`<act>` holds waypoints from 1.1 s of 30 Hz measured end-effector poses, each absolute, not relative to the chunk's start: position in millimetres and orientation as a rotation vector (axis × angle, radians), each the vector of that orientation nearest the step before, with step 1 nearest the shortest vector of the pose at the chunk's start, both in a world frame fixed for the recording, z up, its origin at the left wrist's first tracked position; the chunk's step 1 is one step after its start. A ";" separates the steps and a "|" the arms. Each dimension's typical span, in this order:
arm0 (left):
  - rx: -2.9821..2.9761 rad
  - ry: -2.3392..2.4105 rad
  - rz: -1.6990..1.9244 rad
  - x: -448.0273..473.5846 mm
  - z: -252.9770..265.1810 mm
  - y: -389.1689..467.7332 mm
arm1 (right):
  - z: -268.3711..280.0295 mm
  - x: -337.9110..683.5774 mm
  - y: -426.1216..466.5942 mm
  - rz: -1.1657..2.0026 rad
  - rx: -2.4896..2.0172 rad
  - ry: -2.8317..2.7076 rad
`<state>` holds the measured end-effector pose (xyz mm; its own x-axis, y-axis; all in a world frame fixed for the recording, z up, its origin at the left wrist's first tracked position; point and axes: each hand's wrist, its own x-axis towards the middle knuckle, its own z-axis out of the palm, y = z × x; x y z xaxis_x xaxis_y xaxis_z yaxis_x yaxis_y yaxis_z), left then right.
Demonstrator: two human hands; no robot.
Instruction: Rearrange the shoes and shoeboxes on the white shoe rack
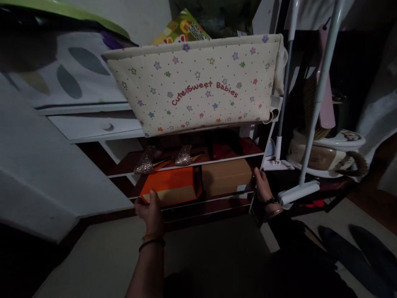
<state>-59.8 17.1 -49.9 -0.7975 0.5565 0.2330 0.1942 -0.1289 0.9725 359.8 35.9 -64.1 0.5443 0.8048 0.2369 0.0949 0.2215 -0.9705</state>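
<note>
On the lower tier of a shoe rack [198, 162], an orange shoe box [169, 182] sits beside a brown cardboard box [228, 176]. My left hand [150, 211] is closed at the orange box's lower left corner, its thumb against the front and its other fingers partly hidden. At the rack's right upright, my right hand [263, 186] has its fingers curled at the post, next to the brown box's right end; its thumb is hard to make out. Glittery high heels [184, 155] and dark red shoes [220, 150] stand on the tier above.
A star-patterned fabric bin [198, 87] overhangs the rack. At left is a white cabinet drawer [102, 126]. A flat mop [278, 163], a squeegee-like pole tool [299, 192] and a pink-handled brush [326, 82] stand at right. Dark shoes [372, 248] lie on the floor.
</note>
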 end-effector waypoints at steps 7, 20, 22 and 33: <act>1.450 2.016 2.168 -31.3 -33.5 -8.5 | -20.6 401.8 15.8 0.166 -1.235 -1.258; 2.105 1.619 1.765 60.1 -9.6 -11.2 | -25.7 400.6 6.0 -0.041 -1.173 -1.488; 2.158 1.519 1.723 81.9 10.2 3.5 | 0.6 399.6 20.8 -0.064 -1.130 -1.626; 2.081 1.654 1.577 144.0 39.0 90.8 | 71.7 407.4 116.1 0.063 -1.141 -2.258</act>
<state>144.0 90.8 39.0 -0.0924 0.7461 0.6594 0.6944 -0.4263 0.5797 407.4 116.1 71.7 -0.4495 0.7463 0.4909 0.7177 0.6289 -0.2990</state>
